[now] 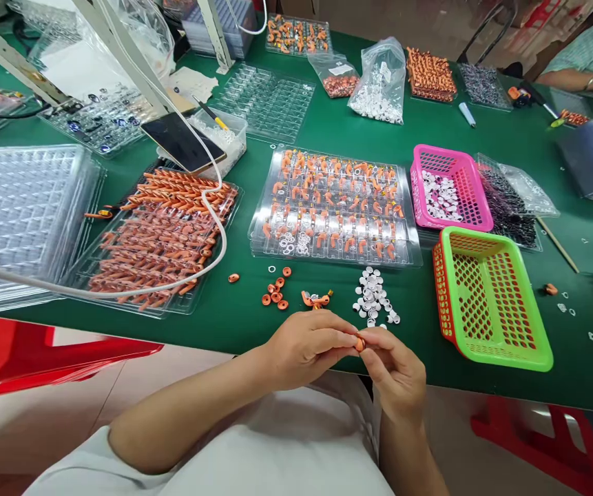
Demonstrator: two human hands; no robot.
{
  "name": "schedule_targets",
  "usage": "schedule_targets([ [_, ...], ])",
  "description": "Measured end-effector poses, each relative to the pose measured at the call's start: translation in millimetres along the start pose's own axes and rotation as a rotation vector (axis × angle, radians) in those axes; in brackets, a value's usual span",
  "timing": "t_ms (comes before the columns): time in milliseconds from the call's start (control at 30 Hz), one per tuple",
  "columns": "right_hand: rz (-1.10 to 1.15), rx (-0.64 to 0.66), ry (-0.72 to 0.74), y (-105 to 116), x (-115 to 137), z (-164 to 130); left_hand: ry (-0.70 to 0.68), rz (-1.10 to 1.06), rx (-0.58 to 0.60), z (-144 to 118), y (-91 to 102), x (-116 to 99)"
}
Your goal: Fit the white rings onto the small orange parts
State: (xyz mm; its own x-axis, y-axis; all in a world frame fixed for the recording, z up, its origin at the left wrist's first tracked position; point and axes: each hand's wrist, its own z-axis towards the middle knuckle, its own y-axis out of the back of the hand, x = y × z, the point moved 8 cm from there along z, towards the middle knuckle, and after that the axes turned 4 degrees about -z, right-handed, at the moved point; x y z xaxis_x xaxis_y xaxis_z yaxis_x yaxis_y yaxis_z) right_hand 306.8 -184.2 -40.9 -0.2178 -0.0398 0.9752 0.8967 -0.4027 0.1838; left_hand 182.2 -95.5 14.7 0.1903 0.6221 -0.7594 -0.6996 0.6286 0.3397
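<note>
My left hand (309, 348) and my right hand (398, 377) meet at the table's front edge. Between their fingertips is a small round orange part (360, 344), pinched from both sides. Just beyond the left hand lie a few curved orange pieces (315, 300) with yellow bits, partly hidden by it. Several loose orange round parts (276, 296) sit farther left. A scatter of small white caps (372, 295) lies beyond the right hand. Behind these, a stack of clear trays (335, 207) holds rows of curved orange pieces, with white rings on its front part.
To the right stand a green basket (526, 344) nested in a red one and a pink basket (451, 222) with white caps. A tray of orange parts (162, 241) lies left, under a white cable (218, 227). A phone (182, 142) rests on a box. Another person's arm (569, 80) shows far right.
</note>
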Motion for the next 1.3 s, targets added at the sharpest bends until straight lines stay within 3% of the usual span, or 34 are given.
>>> schedule_targets([
  [667, 0.006, -0.005, 0.005, -2.5, -4.7, 2.7, 0.005, 0.145, 0.057, -1.4, 3.3, -3.7],
  [1300, 0.113, 0.079, 0.087, -6.1, 3.1, 6.3, 0.056, 0.039, 0.008, -3.8, 4.6, 0.0],
])
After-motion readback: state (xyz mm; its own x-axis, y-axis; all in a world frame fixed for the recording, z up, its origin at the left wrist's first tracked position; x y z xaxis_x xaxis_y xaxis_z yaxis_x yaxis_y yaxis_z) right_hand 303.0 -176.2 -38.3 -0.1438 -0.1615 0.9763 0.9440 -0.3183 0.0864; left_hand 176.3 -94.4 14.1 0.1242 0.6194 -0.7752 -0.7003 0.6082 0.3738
